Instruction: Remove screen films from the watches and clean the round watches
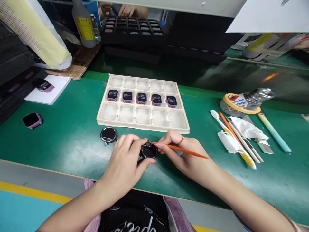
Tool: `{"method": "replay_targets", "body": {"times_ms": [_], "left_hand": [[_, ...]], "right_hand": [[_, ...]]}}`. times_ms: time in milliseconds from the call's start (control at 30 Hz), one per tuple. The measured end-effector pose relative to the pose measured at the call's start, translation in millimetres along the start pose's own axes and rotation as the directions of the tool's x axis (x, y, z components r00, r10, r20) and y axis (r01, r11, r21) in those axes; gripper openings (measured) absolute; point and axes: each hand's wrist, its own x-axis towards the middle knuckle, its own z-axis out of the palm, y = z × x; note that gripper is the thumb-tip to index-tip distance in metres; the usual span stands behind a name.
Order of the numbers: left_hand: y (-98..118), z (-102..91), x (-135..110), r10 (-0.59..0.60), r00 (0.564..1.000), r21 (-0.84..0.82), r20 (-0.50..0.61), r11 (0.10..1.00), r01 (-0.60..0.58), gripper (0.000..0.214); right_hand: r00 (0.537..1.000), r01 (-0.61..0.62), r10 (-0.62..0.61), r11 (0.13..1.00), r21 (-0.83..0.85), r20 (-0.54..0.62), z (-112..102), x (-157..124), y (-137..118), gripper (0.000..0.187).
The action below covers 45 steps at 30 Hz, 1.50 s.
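Observation:
My left hand point(129, 154) is closed around the left side of a round black watch point(150, 151) near the table's front edge. Between the fingers of my right hand point(177, 146) is a thin orange stick point(185, 150), its tip at the watch's upper rim. Whether that tip is a blade or a point I cannot tell. Another round watch point(108, 134) with a silvery rim lies just left of my left hand. Behind both hands, a pale compartment tray point(142, 128) holds several square purple watches point(141, 98) in its middle row, their screens lit with text.
At left are a purple watch point(32, 120) and another watch on a white pad point(51, 96). At right lie a toothbrush point(247, 159), tools, white tissue point(251, 129), a pen point(275, 133) and a dispenser bottle point(243, 103). A black divided tray point(132, 38) and a bottle point(83, 24) stand behind.

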Motion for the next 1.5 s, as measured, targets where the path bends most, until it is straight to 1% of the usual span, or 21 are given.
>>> {"method": "replay_targets", "body": {"times_ms": [100, 233, 367, 433, 533, 633, 700, 767, 900, 967, 1133, 1233, 1400, 1500], "left_hand": [[0.4, -0.4, 0.0, -0.007, 1.000, -0.008, 0.013, 1.000, 0.007, 0.038], [0.3, -0.3, 0.1, -0.006, 1.000, -0.003, 0.000, 1.000, 0.006, 0.039], [0.8, -0.7, -0.5, -0.014, 1.000, -0.007, 0.010, 1.000, 0.014, 0.039], [0.6, -0.9, -0.7, -0.012, 1.000, -0.008, 0.012, 1.000, 0.012, 0.038], [-0.6, -0.5, -0.8, -0.006, 1.000, -0.006, 0.003, 1.000, 0.006, 0.039], [-1.8, 0.4, -1.0, -0.006, 1.000, -0.009, 0.002, 1.000, 0.006, 0.040], [-2.1, 0.8, -1.2, -0.005, 1.000, -0.013, 0.002, 1.000, 0.005, 0.039], [-1.9, 0.9, -1.2, -0.006, 1.000, -0.014, 0.001, 1.000, 0.006, 0.039], [-1.1, 0.4, -0.8, -0.011, 1.000, -0.017, 0.005, 1.000, 0.011, 0.039], [-1.0, 0.0, -0.8, -0.006, 1.000, -0.016, 0.010, 1.000, 0.006, 0.039], [-1.3, -0.1, -1.4, -0.003, 1.000, -0.011, 0.005, 1.000, 0.003, 0.039], [-1.3, -0.1, -1.2, -0.003, 1.000, -0.013, 0.009, 1.000, 0.003, 0.038], [-1.3, -0.4, -0.2, -0.007, 1.000, -0.017, 0.009, 1.000, 0.008, 0.040], [-1.0, -0.5, -0.6, -0.018, 1.000, -0.021, 0.018, 1.000, 0.018, 0.039]], "right_hand": [[1.000, -0.022, 0.023, 0.999, -0.049, 0.011, 1.6, -0.7, 0.7, 0.019], [0.999, -0.007, 0.008, 1.000, 0.011, -0.033, 3.2, -0.6, 2.2, 0.019], [0.999, -0.031, 0.031, 0.999, -0.018, -0.016, 3.3, -2.9, 1.9, 0.020], [0.999, -0.025, 0.024, 1.000, -0.007, -0.032, 5.3, -1.7, 2.7, 0.020], [0.998, -0.020, 0.024, 0.997, 0.070, -0.058, 8.5, 3.7, 6.0, 0.020], [0.988, -0.102, 0.125, 0.972, 0.214, -0.094, 4.8, 4.9, 8.2, 0.021], [0.974, -0.145, 0.183, 0.955, 0.260, -0.131, -1.1, 0.5, 7.0, 0.023], [0.975, -0.146, 0.176, 0.968, 0.206, -0.137, -6.2, -5.9, 3.5, 0.021], [0.994, -0.037, 0.035, 0.999, -0.011, -0.100, -6.2, -14.0, -4.6, 0.013], [0.997, 0.009, -0.015, 0.997, -0.073, -0.077, -2.6, -13.6, -6.3, 0.012], [0.997, 0.070, -0.072, 0.996, -0.061, -0.033, 0.5, -10.2, -6.7, 0.010], [0.999, 0.047, -0.044, 0.994, -0.102, 0.028, -1.5, -10.3, -8.7, 0.013], [0.998, 0.067, -0.068, 0.995, -0.074, 0.000, -1.1, -6.7, -11.2, 0.013], [0.999, 0.029, -0.025, 0.996, -0.085, 0.041, -2.8, -6.4, -11.8, 0.014]]}}
